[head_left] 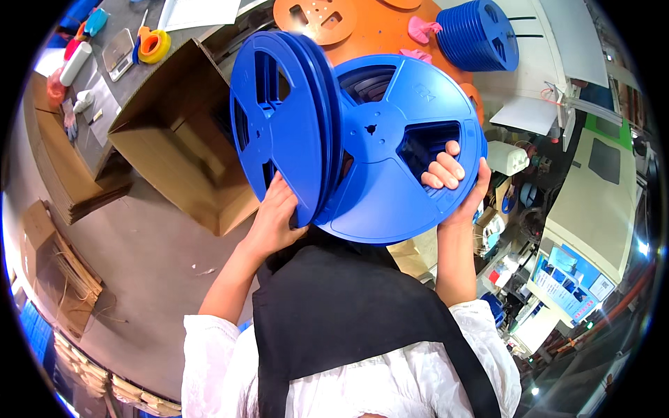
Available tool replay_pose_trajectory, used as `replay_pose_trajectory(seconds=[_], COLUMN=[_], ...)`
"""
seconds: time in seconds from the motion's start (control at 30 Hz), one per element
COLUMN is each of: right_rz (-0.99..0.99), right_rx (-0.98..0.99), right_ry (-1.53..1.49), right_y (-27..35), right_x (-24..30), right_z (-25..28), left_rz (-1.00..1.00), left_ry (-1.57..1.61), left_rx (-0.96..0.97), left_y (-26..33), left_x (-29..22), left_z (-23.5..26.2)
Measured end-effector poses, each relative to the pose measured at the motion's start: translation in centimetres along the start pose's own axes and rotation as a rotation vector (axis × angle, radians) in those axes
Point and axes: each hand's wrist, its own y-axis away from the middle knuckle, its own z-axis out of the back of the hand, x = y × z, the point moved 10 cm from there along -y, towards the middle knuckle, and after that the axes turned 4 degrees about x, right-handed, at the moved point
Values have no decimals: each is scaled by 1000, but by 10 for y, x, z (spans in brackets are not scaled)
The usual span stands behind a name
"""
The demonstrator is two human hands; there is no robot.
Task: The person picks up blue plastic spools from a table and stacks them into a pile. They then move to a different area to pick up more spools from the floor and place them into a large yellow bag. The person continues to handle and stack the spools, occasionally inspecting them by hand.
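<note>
Two groups of blue plastic reels are in my hands, held up in front of me. My left hand (277,219) is closed on the lower edge of a stack of blue reels (296,160), tilted so that several rims show. My right hand (456,181) grips the right side of another stack of blue reels (373,188), its fingers curled through a window and its thumb outside the rim. The two stacks overlap in the middle of the view, the left one in front. An open cardboard box (174,139) stands just left of the reels.
A round orange table (390,31) with pink pieces lies beyond, with more blue reels (477,35) stacked on a rack at its right. A grey workbench (132,42) at the upper left holds yellow tape (153,46). Flattened cardboard (59,279) lies at far left; a pale machine (592,195) stands right.
</note>
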Motion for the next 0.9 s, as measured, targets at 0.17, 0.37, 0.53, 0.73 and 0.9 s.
replay_pose_trajectory(seconds=[0.17, 0.37, 0.53, 0.73, 0.9], right_rz=[-44, -65, -44, 13, -45], right_rx=[-153, -324, -311, -308, -297], right_ry=[86, 312, 343, 296, 263], right_y=[-16, -12, 6, 19, 17], right_x=[-3, -5, -3, 0, -9], right_z=[9, 21, 29, 41, 39], left_rz=[135, 400, 373, 207, 49], left_ry=[178, 1068, 1486, 1719, 1805], left_rx=[71, -245, -566, -710, -727], left_y=[0, 22, 71, 132, 150], left_x=[4, 37, 82, 107, 106], left_z=[-3, 41, 73, 76, 72])
